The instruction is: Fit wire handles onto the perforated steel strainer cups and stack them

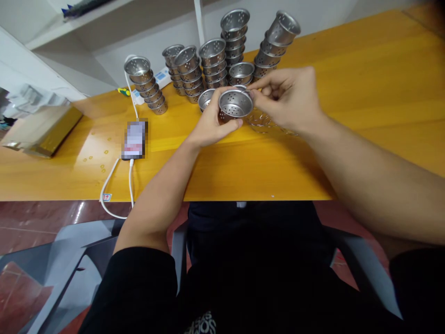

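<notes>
While my left hand (pixel 211 121) curls around a perforated metal cup (pixel 236 104), thumb along the near side and fingers behind, my right hand (pixel 280 95) sits just to the right of this cup, its thumb and forefinger pinched close together on a thin wire (pixel 247 91) at the rim. The held cup is upright above the table (pixel 239 171), its open mouth tipped a little towards me. On the table just to its right, partly under my right hand, lie loose loops of thin wire (pixel 262 121). Another cup (pixel 206 97) shows just left of the held cup, partly hidden by my left hand.

Beyond the held cup stands a short cup (pixel 241 73), with a tall stack of cups (pixel 235 35) behind it. A leaning stack (pixel 273 48) rises behind and to the right of the held cup; three more stacks (pixel 189 74) cluster behind and to its left, and a tilted stack (pixel 148 88) stands farther left. Well left of the held cup, a phone (pixel 134 140) lies with white cables (pixel 131 183) at both ends.
</notes>
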A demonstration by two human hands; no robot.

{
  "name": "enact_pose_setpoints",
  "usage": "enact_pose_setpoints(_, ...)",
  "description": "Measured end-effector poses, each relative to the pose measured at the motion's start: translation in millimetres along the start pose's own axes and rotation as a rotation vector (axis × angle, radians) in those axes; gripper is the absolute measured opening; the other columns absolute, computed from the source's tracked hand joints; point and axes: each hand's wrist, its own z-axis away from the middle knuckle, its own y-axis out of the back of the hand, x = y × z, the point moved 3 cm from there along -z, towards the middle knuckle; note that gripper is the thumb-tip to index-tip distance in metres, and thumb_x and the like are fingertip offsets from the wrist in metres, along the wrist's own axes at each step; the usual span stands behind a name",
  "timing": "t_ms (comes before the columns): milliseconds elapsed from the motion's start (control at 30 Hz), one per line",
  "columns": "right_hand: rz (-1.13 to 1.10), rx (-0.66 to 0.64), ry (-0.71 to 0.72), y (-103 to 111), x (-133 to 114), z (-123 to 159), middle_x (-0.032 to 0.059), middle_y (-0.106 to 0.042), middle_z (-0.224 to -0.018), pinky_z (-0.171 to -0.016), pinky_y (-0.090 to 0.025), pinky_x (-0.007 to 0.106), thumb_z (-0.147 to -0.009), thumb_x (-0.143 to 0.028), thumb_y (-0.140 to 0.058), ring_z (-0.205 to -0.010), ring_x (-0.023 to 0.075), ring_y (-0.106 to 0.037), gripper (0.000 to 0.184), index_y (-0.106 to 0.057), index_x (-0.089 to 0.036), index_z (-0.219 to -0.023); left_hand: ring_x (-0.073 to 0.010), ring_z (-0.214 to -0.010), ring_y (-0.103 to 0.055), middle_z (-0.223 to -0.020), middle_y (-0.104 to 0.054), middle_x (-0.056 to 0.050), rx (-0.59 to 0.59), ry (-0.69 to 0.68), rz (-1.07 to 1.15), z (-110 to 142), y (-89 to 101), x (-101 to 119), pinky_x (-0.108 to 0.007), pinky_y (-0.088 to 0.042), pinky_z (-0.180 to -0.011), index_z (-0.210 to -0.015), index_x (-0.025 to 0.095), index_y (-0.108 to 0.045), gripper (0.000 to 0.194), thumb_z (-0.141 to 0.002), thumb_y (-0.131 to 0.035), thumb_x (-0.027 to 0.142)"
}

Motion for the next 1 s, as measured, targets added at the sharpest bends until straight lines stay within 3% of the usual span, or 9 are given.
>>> enact_pose_setpoints(167, -0.009, -0.001, -0.054, -3, -2, 0, 0.0007, -0.061, -0.072, -0.054, -0.039, 0.029, -0.103, -0.057, -0.089, -0.058, 0.0130, -0.043, 0.036, -0.088, -0.021, -0.100, -0.0290, -0.147, -0.073, -0.156, -0.058, -0.011, 0.034, 0.002, -0.140, 1, -9.0, 10, -0.051, -0.061, -0.124, -0.172, 0.029, -0.022, 0.090, -0.109, -0.052, 0.086)
enact_pose_setpoints(333, -0.022, -0.002, -0.079, -6, 2, -1, 0.0011, -0.059, -0.072, -0.055, -0.036, 0.031, -0.103, -0.057, -0.089, -0.059, 0.0139, -0.042, 0.036, -0.086, -0.022, -0.095, -0.0303, -0.149, -0.071, -0.160, -0.057, -0.013, 0.007, 0.033, -0.166, 0, -11.7, 12, -0.051, -0.059, -0.128, -0.172, 0.030, -0.021, 0.101, -0.102, -0.062, 0.091)
enact_pose_setpoints(467, -0.010, -0.002, -0.106, -11, 8, 0, 0.0015, -0.060, -0.071, -0.055, -0.045, 0.035, -0.103, -0.054, -0.093, -0.057, 0.0160, -0.046, 0.033, -0.085, -0.022, -0.098, -0.0337, -0.144, -0.072, -0.154, -0.063, -0.013, 0.023, 0.079, -0.150, -2, -9.6, 10, -0.055, -0.056, -0.129, -0.167, 0.030, -0.031, 0.110, -0.090, -0.074, 0.096)
enact_pose_setpoints(600, -0.050, 0.008, -0.140, -13, 11, 2, 0.0030, -0.062, -0.071, -0.059, -0.057, 0.044, -0.104, -0.057, -0.090, -0.060, 0.0230, -0.057, 0.029, -0.082, -0.030, -0.098, -0.0349, -0.144, -0.072, -0.151, -0.066, -0.013, 0.041, 0.130, -0.183, -3, -10.3, 11, -0.056, -0.050, -0.133, -0.169, 0.031, -0.030, 0.111, -0.090, -0.073, 0.097)
enact_pose_setpoints(733, -0.075, 0.001, -0.163, -14, 10, 3, 0.0055, -0.066, -0.075, -0.063, -0.062, 0.050, -0.106, -0.061, -0.085, -0.067, 0.0283, -0.064, 0.029, -0.080, -0.034, -0.097, -0.0344, -0.142, -0.072, -0.149, -0.067, -0.012, 0.060, 0.153, -0.195, -4, -10.0, 18, -0.055, -0.051, -0.131, -0.165, 0.031, -0.034, 0.109, -0.088, -0.072, 0.099)
enact_pose_setpoints(900, -0.112, 0.016, -0.155, -13, 0, 0, 0.0037, -0.067, -0.075, -0.060, -0.058, 0.044, -0.102, -0.076, -0.087, -0.062, 0.0241, -0.061, 0.042, -0.081, -0.033, -0.102, -0.0320, -0.136, -0.074, -0.143, -0.069, -0.009, 0.072, 0.169, -0.158, -5, -5.7, 19, -0.053, -0.054, -0.127, -0.154, 0.032, -0.045, 0.100, -0.086, -0.073, 0.100)
enact_pose_setpoints(1000, -0.293, -0.106, -0.120, -7, -8, -3, 0.0038, -0.075, -0.083, -0.052, -0.051, 0.039, -0.096, -0.087, -0.086, -0.056, 0.0183, -0.057, 0.058, -0.082, -0.029, -0.101, -0.0301, -0.134, -0.074, -0.140, -0.070, -0.008, 0.062, 0.140, -0.071, -4, -1.8, 11, -0.053, -0.054, -0.126, -0.150, 0.030, -0.049, 0.088, -0.095, -0.066, 0.097)
